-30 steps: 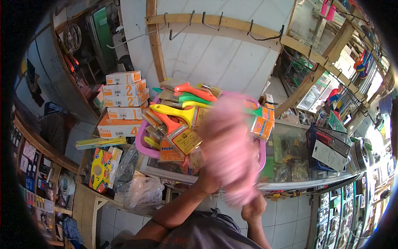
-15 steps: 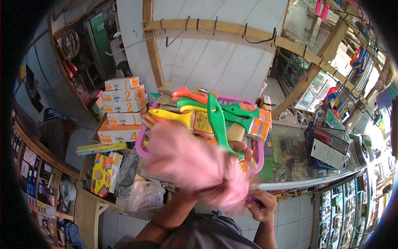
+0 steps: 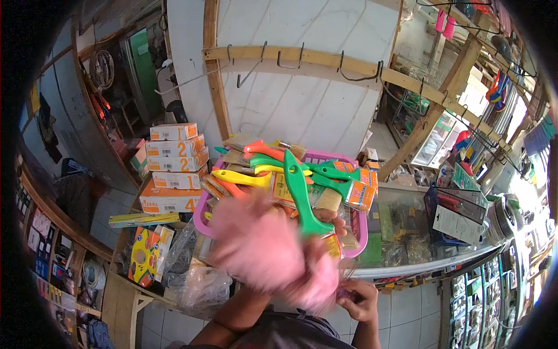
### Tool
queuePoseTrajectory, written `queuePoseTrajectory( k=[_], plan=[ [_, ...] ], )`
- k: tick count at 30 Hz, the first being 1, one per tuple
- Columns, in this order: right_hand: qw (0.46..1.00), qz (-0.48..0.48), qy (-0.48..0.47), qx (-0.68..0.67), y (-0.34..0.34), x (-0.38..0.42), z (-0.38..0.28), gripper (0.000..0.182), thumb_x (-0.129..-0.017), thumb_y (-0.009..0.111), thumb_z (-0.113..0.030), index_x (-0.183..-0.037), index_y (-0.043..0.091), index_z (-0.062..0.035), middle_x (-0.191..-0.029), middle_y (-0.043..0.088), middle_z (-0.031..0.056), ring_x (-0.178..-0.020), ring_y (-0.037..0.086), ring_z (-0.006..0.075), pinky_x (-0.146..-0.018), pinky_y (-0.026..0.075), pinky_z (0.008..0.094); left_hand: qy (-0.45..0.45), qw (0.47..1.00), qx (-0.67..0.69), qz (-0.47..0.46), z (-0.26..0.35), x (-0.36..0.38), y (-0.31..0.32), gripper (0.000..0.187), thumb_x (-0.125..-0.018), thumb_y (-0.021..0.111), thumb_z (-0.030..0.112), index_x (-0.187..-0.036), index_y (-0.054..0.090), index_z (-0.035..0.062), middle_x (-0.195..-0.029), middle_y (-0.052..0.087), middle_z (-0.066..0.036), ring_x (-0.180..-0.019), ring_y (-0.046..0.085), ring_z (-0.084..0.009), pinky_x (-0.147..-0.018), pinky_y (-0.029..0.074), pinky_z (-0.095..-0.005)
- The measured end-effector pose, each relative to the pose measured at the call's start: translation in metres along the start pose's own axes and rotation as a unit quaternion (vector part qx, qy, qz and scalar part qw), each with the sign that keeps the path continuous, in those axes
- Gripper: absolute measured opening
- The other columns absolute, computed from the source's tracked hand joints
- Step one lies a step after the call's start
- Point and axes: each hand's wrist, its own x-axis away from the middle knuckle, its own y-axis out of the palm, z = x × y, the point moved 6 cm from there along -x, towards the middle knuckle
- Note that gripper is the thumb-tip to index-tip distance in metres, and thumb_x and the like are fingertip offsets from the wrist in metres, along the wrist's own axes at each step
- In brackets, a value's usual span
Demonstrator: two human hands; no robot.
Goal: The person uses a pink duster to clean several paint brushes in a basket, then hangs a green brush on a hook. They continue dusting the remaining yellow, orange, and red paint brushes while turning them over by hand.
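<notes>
A pink feather duster (image 3: 258, 247), blurred by motion, sweeps in front of the basket. My right hand (image 3: 358, 299) is closed around its handle at the lower right, where a bit of purple shows. Behind the duster, my left hand (image 3: 335, 220) is largely hidden; its fingertips curl round a large green paintbrush (image 3: 299, 195) held with the handle pointing up. Other paintbrushes lie piled in the pink basket (image 3: 363, 230), among them a yellow-handled brush (image 3: 241, 177), an orange-handled brush (image 3: 264, 148) and green-handled ones in orange wrappers.
Stacked orange and white boxes (image 3: 174, 180) stand left of the basket. Below them lie a yellow package (image 3: 144, 256) and clear plastic bags (image 3: 200, 288). A glass display counter (image 3: 401, 227) extends right. Metal hooks hang from a wooden rail (image 3: 319, 57) on the wall behind.
The whole view has tilted, so the scene sits lower. The pink duster has moved a little and my right hand has shifted slightly left. My left hand still grips the green paintbrush.
</notes>
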Motion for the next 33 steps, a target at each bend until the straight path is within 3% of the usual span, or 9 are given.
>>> queuePoseTrajectory(
  k=[4,8,12,15,21,24,29,31,33],
  plan=[
    [0.933,0.148,0.145,-0.296,0.001,0.013,0.025,0.024,-0.082,0.079,-0.019,-0.089,0.068,0.0007,-0.081,0.070,0.0100,-0.066,0.065,0.0144,-0.059,0.049,0.0258,-0.057,0.990,-0.010,0.127,-0.006,0.014,-0.003,0.083,-0.096,0.037,0.068,-0.145,0.038,0.0014,-0.134,0.052,-0.021,-0.124,0.053,-0.0325,-0.105,0.043,-0.0476],
    [0.997,-0.054,-0.055,0.017,0.006,0.002,0.002,0.023,-0.086,0.074,-0.014,-0.097,0.065,0.0035,-0.077,0.066,0.0087,-0.061,0.061,0.0134,-0.055,0.047,0.0248,0.031,0.999,-0.022,0.020,-0.005,0.003,0.026,0.080,-0.098,0.030,0.067,-0.143,0.039,0.0015,-0.128,0.058,-0.016,-0.121,0.056,-0.0257,-0.101,0.047,-0.0439],
    [0.952,0.124,0.154,-0.235,0.005,0.020,0.029,0.021,-0.082,0.076,-0.011,-0.096,0.067,0.0013,-0.081,0.069,0.0084,-0.068,0.064,0.0146,-0.062,0.050,0.0273,-0.023,0.980,0.006,0.198,-0.005,0.011,0.007,0.078,-0.097,0.039,0.062,-0.144,0.038,-0.0008,-0.133,0.054,-0.023,-0.126,0.050,-0.0339,-0.106,0.042,-0.0482],
    [0.999,-0.025,0.040,0.007,0.005,0.003,0.000,0.018,-0.086,0.072,-0.011,-0.096,0.066,0.0028,-0.077,0.065,0.0042,-0.065,0.058,0.0115,-0.058,0.047,0.0275,-0.003,0.999,-0.035,0.018,0.004,-0.003,0.015,0.077,-0.098,0.037,0.062,-0.143,0.039,-0.0015,-0.134,0.053,-0.024,-0.124,0.052,-0.0340,-0.104,0.044,-0.0493],
    [0.978,0.071,0.129,-0.150,0.001,0.017,0.026,0.023,-0.079,0.076,-0.008,-0.099,0.069,0.0004,-0.085,0.070,0.0102,-0.073,0.065,0.0164,-0.065,0.051,0.0285,-0.032,0.986,-0.021,0.163,-0.005,0.014,-0.002,0.079,-0.100,0.028,0.065,-0.141,0.043,-0.0006,-0.135,0.053,-0.021,-0.122,0.054,-0.0295,-0.102,0.048,-0.0469],
    [0.997,-0.076,-0.014,0.016,0.008,-0.001,0.000,0.022,-0.078,0.077,-0.010,-0.095,0.068,0.0014,-0.086,0.070,0.0085,-0.068,0.063,0.0110,-0.059,0.048,0.0253,-0.009,0.998,0.004,-0.054,-0.004,-0.006,0.006,0.081,-0.099,0.028,0.066,-0.141,0.041,-0.0022,-0.137,0.052,-0.021,-0.129,0.049,-0.0327,-0.106,0.043,-0.0461],
    [0.949,0.147,0.125,-0.248,0.000,0.009,0.020,0.019,-0.086,0.073,-0.013,-0.094,0.068,0.0030,-0.078,0.069,0.0069,-0.062,0.058,0.0087,-0.055,0.043,0.0234,-0.048,0.982,-0.065,0.171,-0.007,0.017,-0.005,0.076,-0.099,0.024,0.067,-0.144,0.041,0.0076,-0.138,0.053,-0.014,-0.129,0.052,-0.0324,-0.106,0.044,-0.0526],
    [0.996,0.028,0.055,-0.070,-0.001,0.008,0.022,0.023,-0.090,0.070,-0.017,-0.098,0.066,0.0047,-0.075,0.065,0.0056,-0.061,0.056,0.0084,-0.054,0.042,0.0218,-0.042,0.982,-0.066,0.173,-0.007,0.013,-0.001,0.077,-0.099,0.023,0.067,-0.144,0.041,0.0070,-0.138,0.052,-0.015,-0.129,0.052,-0.0308,-0.105,0.044,-0.0533],
    [0.999,-0.038,-0.039,0.000,0.001,-0.001,0.003,0.024,-0.090,0.071,-0.018,-0.098,0.066,0.0046,-0.074,0.065,0.0055,-0.061,0.056,0.0082,-0.054,0.042,0.0221,-0.012,0.993,-0.112,-0.032,0.004,-0.005,0.017,0.075,-0.100,0.023,0.066,-0.144,0.042,0.0079,-0.139,0.052,-0.015,-0.127,0.054,-0.0273,-0.106,0.044,-0.0518]
  ],
)
